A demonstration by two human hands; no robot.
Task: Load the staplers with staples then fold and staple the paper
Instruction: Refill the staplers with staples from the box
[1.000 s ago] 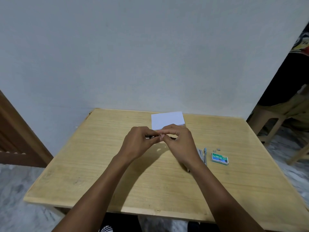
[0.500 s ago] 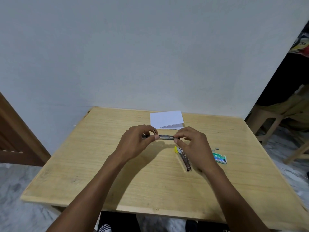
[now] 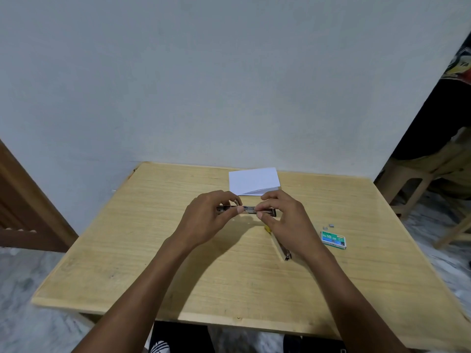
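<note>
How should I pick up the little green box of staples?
Come from above and pinch the green box across its two long sides. It lies flat on the table, with bare wood along both sides, so fingers fit.

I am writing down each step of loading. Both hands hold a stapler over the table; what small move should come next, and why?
Probably push the staples fully into the stapler with the right hand, since it pinches the metal middle while the left hand pinches the other end steady. Whether staples are seated is too small to tell.
</note>
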